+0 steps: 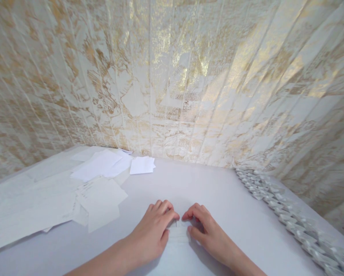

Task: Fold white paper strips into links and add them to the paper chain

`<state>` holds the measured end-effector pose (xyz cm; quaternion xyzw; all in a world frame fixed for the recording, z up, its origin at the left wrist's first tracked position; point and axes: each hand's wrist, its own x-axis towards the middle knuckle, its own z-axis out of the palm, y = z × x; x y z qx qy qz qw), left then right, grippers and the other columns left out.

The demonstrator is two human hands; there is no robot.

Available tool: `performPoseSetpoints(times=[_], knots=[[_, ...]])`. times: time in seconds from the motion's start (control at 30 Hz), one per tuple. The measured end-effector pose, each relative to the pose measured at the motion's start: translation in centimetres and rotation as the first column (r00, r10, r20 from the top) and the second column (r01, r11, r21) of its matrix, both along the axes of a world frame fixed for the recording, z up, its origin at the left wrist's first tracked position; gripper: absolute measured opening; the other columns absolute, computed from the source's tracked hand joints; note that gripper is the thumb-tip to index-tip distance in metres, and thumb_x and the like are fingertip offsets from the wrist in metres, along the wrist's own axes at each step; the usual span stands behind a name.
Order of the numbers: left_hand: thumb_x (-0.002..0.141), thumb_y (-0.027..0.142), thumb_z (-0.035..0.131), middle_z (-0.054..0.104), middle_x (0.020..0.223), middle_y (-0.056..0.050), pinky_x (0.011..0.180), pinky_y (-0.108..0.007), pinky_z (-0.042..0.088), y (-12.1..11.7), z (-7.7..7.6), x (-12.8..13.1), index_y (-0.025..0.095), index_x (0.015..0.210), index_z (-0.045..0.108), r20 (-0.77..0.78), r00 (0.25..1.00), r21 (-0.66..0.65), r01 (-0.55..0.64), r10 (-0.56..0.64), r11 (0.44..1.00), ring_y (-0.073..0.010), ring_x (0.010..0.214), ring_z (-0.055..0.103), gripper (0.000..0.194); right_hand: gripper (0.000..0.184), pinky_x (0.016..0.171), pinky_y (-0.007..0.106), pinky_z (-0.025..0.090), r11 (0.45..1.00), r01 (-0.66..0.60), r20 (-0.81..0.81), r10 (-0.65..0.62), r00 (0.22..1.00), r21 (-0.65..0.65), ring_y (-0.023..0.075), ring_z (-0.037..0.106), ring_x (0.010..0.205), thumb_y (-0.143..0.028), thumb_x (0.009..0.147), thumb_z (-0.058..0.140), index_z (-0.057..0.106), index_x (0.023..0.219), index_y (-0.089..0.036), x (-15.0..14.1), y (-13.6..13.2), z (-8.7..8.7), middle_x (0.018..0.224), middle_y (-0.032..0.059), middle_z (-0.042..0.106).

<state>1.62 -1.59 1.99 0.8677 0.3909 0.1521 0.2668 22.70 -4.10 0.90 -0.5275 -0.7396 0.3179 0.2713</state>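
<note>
A pale, thin white sheet (pixel 176 247) lies on the white table in front of me, with creased lines across its upper part; whether it is paper or cloth I cannot tell. My left hand (pixel 153 228) rests at its left side, fingers curled and the thumb tucked low against it. Just below the left index fingertip shows a thin, dark, needle-like line (pixel 176 222). From the other side my right hand (pixel 205 226) holds the sheet's right edge with bent fingers and thumb. The two index fingertips are close together but apart.
Loose white paper sheets (pixel 100 199) overlap across the table's left side. A small stack of white paper (pixel 142 165) sits at the back. Along the right edge runs a long row of folded grey-white pieces (pixel 287 218). A gold-patterned curtain (pixel 172 84) hangs behind the table.
</note>
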Motion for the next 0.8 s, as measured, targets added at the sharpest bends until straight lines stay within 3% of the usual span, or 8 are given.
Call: performPoseSetpoints(times=[0.07, 0.17, 0.27, 0.37, 0.5, 0.6, 0.7, 0.8], knots=[[0.064, -0.003, 0.048, 0.058, 0.105, -0.002, 0.087, -0.034, 0.037, 0.1, 0.0, 0.0, 0.024, 0.102, 0.058, 0.045, 0.999, -0.052, -0.027, 0.029, 0.998, -0.0219, 0.102, 0.052, 0.047, 0.017, 0.096, 0.044, 0.035, 1.0, -0.003, 0.016, 0.003, 1.0, 0.015, 0.0248, 0.052, 0.099, -0.016, 0.079, 0.06, 0.062, 0.094, -0.022, -0.4, -0.3, 0.0, 0.099, 0.0033, 0.058], [0.071, 0.008, 0.05, 0.055, 0.081, 0.003, 0.075, -0.029, 0.038, 0.1, 0.2, 0.3, 0.022, 0.087, 0.054, 0.172, 0.976, -0.269, -0.082, 0.131, 0.96, -0.0178, 0.081, 0.053, 0.022, 0.019, 0.096, 0.043, 0.036, 0.999, 0.01, -0.009, -0.009, 1.0, 0.047, 0.0253, 0.053, 0.1, -0.018, 0.075, 0.069, 0.06, 0.091, -0.023, -1.0, -0.7, -0.3, 0.101, 0.0028, 0.057], [0.073, 0.018, 0.052, 0.05, 0.074, 0.004, 0.069, -0.026, 0.037, 0.0, 0.3, 0.8, 0.022, 0.077, 0.049, 0.384, 0.901, -0.443, -0.011, 0.201, 0.896, -0.0159, 0.074, 0.05, 0.007, 0.015, 0.088, 0.037, 0.041, 0.992, 0.017, -0.108, -0.003, 0.994, 0.123, 0.0232, 0.054, 0.098, -0.014, 0.079, 0.065, 0.055, 0.087, -0.022, -1.5, -1.1, -0.7, 0.099, 0.0026, 0.058], [0.072, 0.02, 0.053, 0.05, 0.073, 0.004, 0.07, -0.026, 0.038, -0.2, 0.2, 1.2, 0.021, 0.075, 0.048, 0.477, 0.852, -0.487, 0.051, 0.216, 0.872, -0.016, 0.074, 0.049, 0.006, 0.01, 0.08, 0.032, 0.044, 0.972, -0.013, -0.149, 0.05, 0.988, 0.235, 0.0203, 0.056, 0.091, -0.013, 0.087, 0.053, 0.052, 0.087, -0.023, -1.5, -1.4, -0.9, 0.094, 0.0022, 0.059], [0.069, 0.009, 0.053, 0.054, 0.086, 0.002, 0.078, -0.028, 0.038, -1.0, -0.1, 1.5, 0.022, 0.083, 0.05, 0.386, 0.899, -0.329, -0.074, 0.206, 0.941, -0.0172, 0.084, 0.051, 0.019, 0.022, 0.072, 0.033, 0.04, 0.878, -0.092, 0.103, 0.049, 0.994, 0.47, 0.0203, 0.054, 0.08, -0.002, 0.081, 0.046, 0.048, 0.089, -0.022, -0.7, -1.3, -0.7, 0.089, 0.0028, 0.061], [0.067, 0.004, 0.055, 0.056, 0.096, 0.001, 0.083, -0.03, 0.037, -1.6, -0.3, 1.6, 0.023, 0.088, 0.049, 0.301, 0.947, -0.138, -0.074, 0.113, 0.988, -0.0182, 0.092, 0.051, 0.029, 0.024, 0.071, 0.035, 0.037, 0.819, -0.211, 0.421, -0.041, 0.906, 0.534, 0.0217, 0.05, 0.073, 0.001, 0.075, 0.05, 0.051, 0.084, -0.022, -0.4, -1.0, -0.5, 0.08, 0.0029, 0.061], [0.069, 0.003, 0.058, 0.058, 0.094, 0.002, 0.08, -0.031, 0.036, -1.7, -0.9, 1.6, 0.023, 0.084, 0.049, 0.186, 0.98, -0.014, -0.067, 0.068, 0.998, -0.0194, 0.091, 0.05, 0.027, 0.021, 0.073, 0.037, 0.037, 0.85, -0.26, 0.589, -0.072, 0.805, 0.459, 0.0229, 0.051, 0.074, -0.001, 0.076, 0.057, 0.056, 0.08, -0.021, -0.9, -1.0, -0.3, 0.08, 0.004, 0.062], [0.075, 0.004, 0.06, 0.06, 0.09, 0.002, 0.078, -0.032, 0.034, -1.3, -1.5, 1.5, 0.022, 0.082, 0.052, 0.1, 0.992, 0.075, -0.082, 0.075, 0.994, -0.0198, 0.089, 0.05, 0.021, 0.015, 0.075, 0.038, 0.037, 0.891, -0.252, 0.592, -0.023, 0.806, 0.377, 0.023, 0.053, 0.078, -0.005, 0.081, 0.06, 0.06, 0.082, -0.02, -1.2, -1.1, -0.1, 0.084, 0.0046, 0.064]])
